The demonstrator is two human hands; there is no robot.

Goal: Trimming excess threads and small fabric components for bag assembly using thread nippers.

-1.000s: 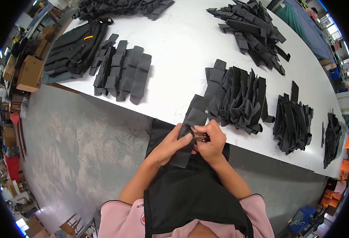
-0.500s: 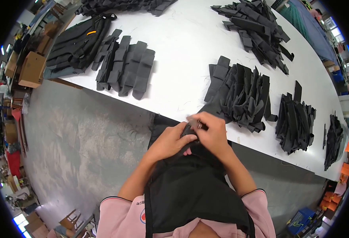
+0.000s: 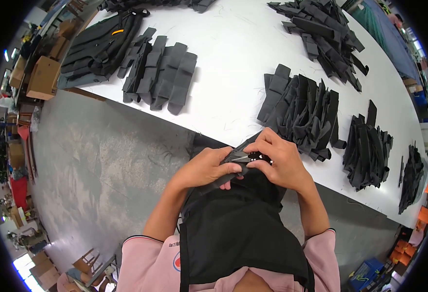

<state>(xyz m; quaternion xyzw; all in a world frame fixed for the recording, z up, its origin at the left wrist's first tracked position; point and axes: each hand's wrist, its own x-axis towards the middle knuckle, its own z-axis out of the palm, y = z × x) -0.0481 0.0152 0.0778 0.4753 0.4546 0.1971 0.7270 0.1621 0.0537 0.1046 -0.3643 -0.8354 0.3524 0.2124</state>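
My left hand [image 3: 207, 166] is closed on a dark grey fabric strip [image 3: 245, 143], thumb on top, just off the table's near edge. The strip runs up and right from my left hand, behind my right hand's fingers. In my right hand [image 3: 283, 160] are small thread snips [image 3: 259, 156], dark-bodied, with a short silvery blade pointing left at the strip by my left fingertips. My right fingers curl round the snips; whether they also grip the strip, I cannot tell. A black apron [image 3: 243, 238] hangs below both hands.
Close beyond my right hand lies a pile of dark strips [image 3: 304, 117] on the white table [image 3: 223, 73]. Further bundles [image 3: 367, 153] lie to the right, another strip bundle [image 3: 160, 78] to the left. A black backpack [image 3: 99, 51] rests at the table's left end, near a cardboard box [image 3: 43, 78].
My right hand has turned and shifted right and slightly down, and the snips' blade now points left over the strip. My left hand stays closed on the strip. The whole view has shifted slightly.
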